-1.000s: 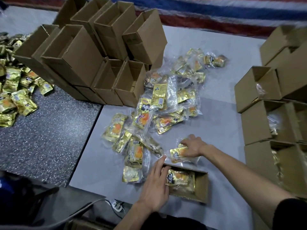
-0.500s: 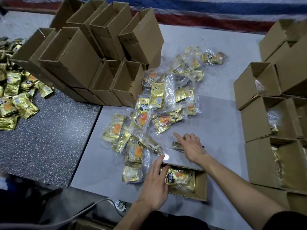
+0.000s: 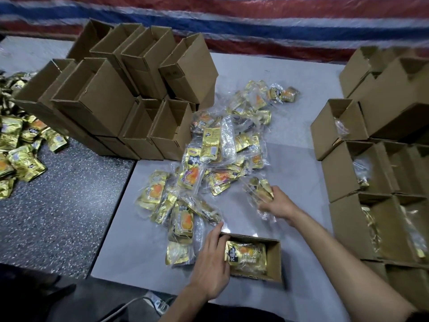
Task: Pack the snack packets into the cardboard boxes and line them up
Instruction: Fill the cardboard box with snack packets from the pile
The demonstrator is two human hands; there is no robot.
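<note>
A small open cardboard box [image 3: 274, 259] lies on the grey table near the front edge, with a gold snack packet [image 3: 247, 253] inside it. My left hand [image 3: 212, 261] rests flat on the box's left end, fingers straight. My right hand [image 3: 277, 203] is beyond the box and grips a clear-wrapped bundle of gold packets [image 3: 257, 188], blurred by motion. A loose heap of gold snack packets [image 3: 209, 163] in clear wrap spreads over the middle of the table.
Empty open boxes [image 3: 111, 105] are stacked at the back left. Boxes holding packets [image 3: 362, 166] stand in rows along the right edge. More gold packets [image 3: 21, 145] lie on the dark speckled surface [image 3: 69, 205] at the left. A striped tarp hangs behind.
My right hand moved away from the box toward the heap and closed on a bundle of packets. My left hand stayed on the box's left end.
</note>
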